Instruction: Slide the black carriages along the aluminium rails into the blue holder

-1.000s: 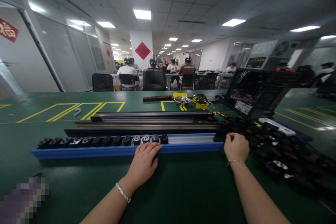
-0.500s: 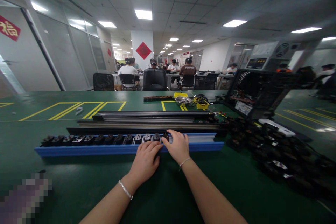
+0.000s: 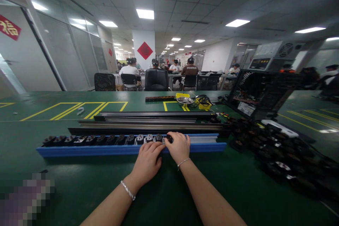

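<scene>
A long blue rail with a channel along it lies across the green table in front of me. Several black socket modules with slotted faces sit in a row in it; a few have paler faces. At the row's right end, my right hand is closed on one black socket module, thumb and fingers around it, partly hiding it. My left hand lies over the rail's front wall, fingers together and thumb below, its fingertips close to my right thumb. What lies under those fingertips is hidden.
Dark metal rails lie just behind the blue one. At right, a heap of black parts spreads near an open computer case. A metal bowl and yellow box stand farther back. A pixelated patch covers the lower left.
My right fingers have curled lower and closer around the black socket module. The left hand stays almost where it was on the blue rail. The view has shifted slightly.
</scene>
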{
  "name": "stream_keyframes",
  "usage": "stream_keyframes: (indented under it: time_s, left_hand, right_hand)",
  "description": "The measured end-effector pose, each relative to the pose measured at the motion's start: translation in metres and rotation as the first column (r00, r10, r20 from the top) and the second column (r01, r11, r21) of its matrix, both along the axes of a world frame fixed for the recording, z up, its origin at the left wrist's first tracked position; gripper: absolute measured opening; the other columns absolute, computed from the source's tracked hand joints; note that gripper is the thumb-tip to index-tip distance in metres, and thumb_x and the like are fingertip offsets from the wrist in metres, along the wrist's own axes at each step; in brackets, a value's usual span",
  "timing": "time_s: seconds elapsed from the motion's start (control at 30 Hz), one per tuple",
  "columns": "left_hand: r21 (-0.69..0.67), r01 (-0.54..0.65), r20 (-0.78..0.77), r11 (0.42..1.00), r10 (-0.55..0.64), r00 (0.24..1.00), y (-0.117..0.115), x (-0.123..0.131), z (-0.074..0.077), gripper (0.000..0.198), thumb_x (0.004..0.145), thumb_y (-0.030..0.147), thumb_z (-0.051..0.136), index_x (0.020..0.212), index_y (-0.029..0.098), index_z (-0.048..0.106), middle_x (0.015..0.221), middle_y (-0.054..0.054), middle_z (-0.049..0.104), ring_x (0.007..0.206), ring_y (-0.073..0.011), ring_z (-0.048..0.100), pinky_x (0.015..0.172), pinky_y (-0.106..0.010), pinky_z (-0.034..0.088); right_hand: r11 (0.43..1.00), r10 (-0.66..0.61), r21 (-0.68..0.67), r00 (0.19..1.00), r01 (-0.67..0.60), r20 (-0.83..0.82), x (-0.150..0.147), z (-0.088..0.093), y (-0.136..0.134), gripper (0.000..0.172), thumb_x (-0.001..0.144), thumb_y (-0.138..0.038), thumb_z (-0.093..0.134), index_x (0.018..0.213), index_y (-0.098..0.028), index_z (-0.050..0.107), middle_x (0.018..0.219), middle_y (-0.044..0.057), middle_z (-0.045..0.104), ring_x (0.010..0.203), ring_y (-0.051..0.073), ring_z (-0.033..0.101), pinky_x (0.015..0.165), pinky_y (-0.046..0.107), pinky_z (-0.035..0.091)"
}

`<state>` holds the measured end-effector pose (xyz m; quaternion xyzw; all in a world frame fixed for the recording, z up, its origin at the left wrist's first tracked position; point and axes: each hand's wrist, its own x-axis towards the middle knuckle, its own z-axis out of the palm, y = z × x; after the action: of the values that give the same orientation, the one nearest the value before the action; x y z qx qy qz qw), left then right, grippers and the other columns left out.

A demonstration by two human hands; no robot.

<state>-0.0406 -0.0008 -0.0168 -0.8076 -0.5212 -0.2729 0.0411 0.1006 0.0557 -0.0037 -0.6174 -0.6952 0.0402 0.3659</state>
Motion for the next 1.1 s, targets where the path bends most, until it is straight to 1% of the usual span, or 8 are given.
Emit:
stream_keyframes:
  time_s: [0.2,0.33,0.43,0.53,0.7,0.93,1.1]
  left_hand:
    - [0.005,0.000,-0.010,1.000,0.000,1.000,0.0002,-0.0004,-0.0001,0.051,0.073,0.013,0.052,0.122,0.029,0.049,0.124,-0.001,0.054,0.114,-0.0221,0.042,0.098,-0.044,0.032]
    - [0.001,0.002,-0.017,1.000,-0.002,1.000,0.0009,-0.0005,-0.0003,0.050,0.073,0.013,0.051,0.121,0.028,0.049,0.124,-0.001,0.054,0.114,-0.0218,0.043,0.098,-0.043,0.033]
    - [0.001,0.008,-0.022,1.000,-0.008,1.000,0.0012,-0.0008,-0.0008,0.050,0.073,0.013,0.052,0.121,0.028,0.050,0.124,-0.001,0.054,0.114,-0.0218,0.043,0.099,-0.043,0.033]
    - [0.003,0.005,-0.020,1.000,-0.005,1.000,0.0011,-0.0010,-0.0014,0.051,0.073,0.013,0.052,0.121,0.028,0.050,0.124,-0.001,0.054,0.114,-0.0216,0.043,0.098,-0.043,0.033]
    - [0.000,0.001,-0.023,1.000,-0.001,1.000,0.0010,-0.0013,-0.0016,0.050,0.074,0.014,0.052,0.121,0.028,0.049,0.124,-0.001,0.054,0.115,-0.0216,0.043,0.099,-0.043,0.033]
    - [0.001,0.007,-0.019,1.000,-0.007,1.000,0.0008,-0.0013,-0.0009,0.050,0.073,0.013,0.051,0.122,0.028,0.049,0.124,-0.002,0.054,0.114,-0.0218,0.043,0.098,-0.043,0.033]
    - [0.002,0.004,-0.018,1.000,-0.004,1.000,0.0001,-0.0011,0.0006,0.051,0.073,0.013,0.051,0.121,0.028,0.049,0.124,-0.001,0.054,0.114,-0.0217,0.044,0.098,-0.043,0.033]
  right_hand:
    - [1.000,-0.009,-0.004,1.000,0.009,0.022,0.0020,0.0007,0.0021,0.022,0.075,-0.034,0.055,0.092,-0.027,0.067,0.098,0.002,0.068,0.104,0.020,0.053,0.097,0.037,0.023]
    - [1.000,0.015,-0.023,0.999,-0.014,0.045,0.0056,0.0021,0.0036,0.023,0.076,-0.033,0.053,0.093,-0.025,0.066,0.095,0.003,0.068,0.104,0.020,0.054,0.092,0.033,0.028]
    - [0.999,0.031,-0.025,0.998,-0.030,0.053,0.0077,0.0034,0.0036,0.022,0.076,-0.032,0.052,0.092,-0.024,0.066,0.093,0.003,0.068,0.099,0.019,0.055,0.088,0.031,0.031]
    - [0.999,0.030,-0.013,0.998,-0.030,0.054,0.0083,0.0045,0.0025,0.021,0.077,-0.032,0.052,0.092,-0.025,0.065,0.093,0.002,0.068,0.096,0.018,0.056,0.087,0.031,0.031]
    - [0.999,0.036,-0.029,0.998,-0.035,0.041,0.0076,0.0061,0.0014,0.021,0.076,-0.040,0.056,0.090,-0.027,0.064,0.093,0.001,0.068,0.097,0.019,0.055,0.091,0.035,0.027]
    - [1.000,-0.008,0.001,0.999,0.008,0.050,0.0047,0.0049,0.0018,0.017,0.075,-0.035,0.056,0.087,-0.026,0.063,0.093,0.001,0.067,0.095,0.017,0.053,0.087,0.032,0.029]
    - [0.999,-0.027,-0.021,0.998,0.028,0.061,0.0032,0.0068,0.0009,0.016,0.074,-0.034,0.055,0.085,-0.026,0.064,0.090,0.001,0.067,0.095,0.019,0.051,0.087,0.033,0.028]
